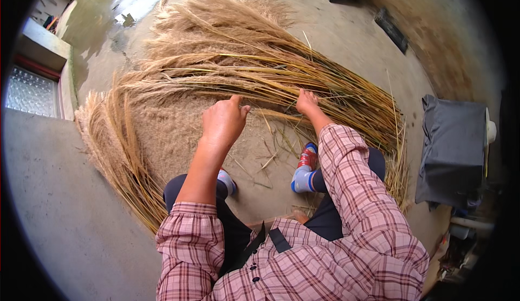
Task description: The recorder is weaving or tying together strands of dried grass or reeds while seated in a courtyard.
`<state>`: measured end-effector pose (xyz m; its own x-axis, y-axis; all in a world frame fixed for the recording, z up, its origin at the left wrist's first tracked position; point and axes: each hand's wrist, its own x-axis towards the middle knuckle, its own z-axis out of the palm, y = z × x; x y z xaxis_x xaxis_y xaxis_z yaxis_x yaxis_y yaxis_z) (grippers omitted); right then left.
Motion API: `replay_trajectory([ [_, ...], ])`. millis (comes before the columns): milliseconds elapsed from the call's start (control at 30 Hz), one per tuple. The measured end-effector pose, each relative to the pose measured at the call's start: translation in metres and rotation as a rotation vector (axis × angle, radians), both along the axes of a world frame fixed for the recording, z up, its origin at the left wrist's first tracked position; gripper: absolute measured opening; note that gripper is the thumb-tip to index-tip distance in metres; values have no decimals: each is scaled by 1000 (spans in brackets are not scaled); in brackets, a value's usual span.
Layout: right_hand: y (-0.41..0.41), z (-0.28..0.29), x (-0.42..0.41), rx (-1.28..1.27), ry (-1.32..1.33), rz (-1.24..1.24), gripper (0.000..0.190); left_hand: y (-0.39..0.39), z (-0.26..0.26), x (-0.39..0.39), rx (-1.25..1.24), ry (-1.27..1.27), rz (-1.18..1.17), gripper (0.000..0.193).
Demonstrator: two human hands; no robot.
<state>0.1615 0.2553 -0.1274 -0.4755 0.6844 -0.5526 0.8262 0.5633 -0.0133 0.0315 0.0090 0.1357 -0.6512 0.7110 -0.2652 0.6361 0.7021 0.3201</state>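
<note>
A large heap of dry reed stalks with feathery plumes [243, 53] lies across the floor in front of me, plumes to the left and cut stalks [365, 110] to the right. My right hand [307, 101] is at the near edge of the stalks, its fingers curled among them; whether it grips any is hard to tell. My left hand [225, 118] hovers over loose fluff [166, 130], thumb and index finger extended, the other fingers hidden from view. A smaller bundle of plumed reeds [118, 159] lies to the left, beside my left knee.
Broken stalk bits [268, 163] lie between my feet. A dark cloth cover [451, 150] drapes a boxy object at the right, near a wall. Black objects [391, 30] lie along the upper right wall. Wet patches [138, 0] mark the concrete floor at the top left, near a raised ledge [46, 39].
</note>
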Motion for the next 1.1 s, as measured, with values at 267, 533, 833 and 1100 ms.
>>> replay_trajectory([
  [267, 20, 11, 19, 73, 188, 143, 21, 6, -4, -3, -15, -34, -16, 35],
  [533, 81, 165, -2, 28, 554, 212, 18, 8, -7, 2, 21, -66, -11, 34],
  [833, -44, 278, -4, 3, 1201, 213, 16, 33, -5, 18, 607, -831, 237, 37],
  [1100, -100, 294, -19, 192, 1244, 516, 12, 27, 5, 7, 1116, -931, 438, 28],
])
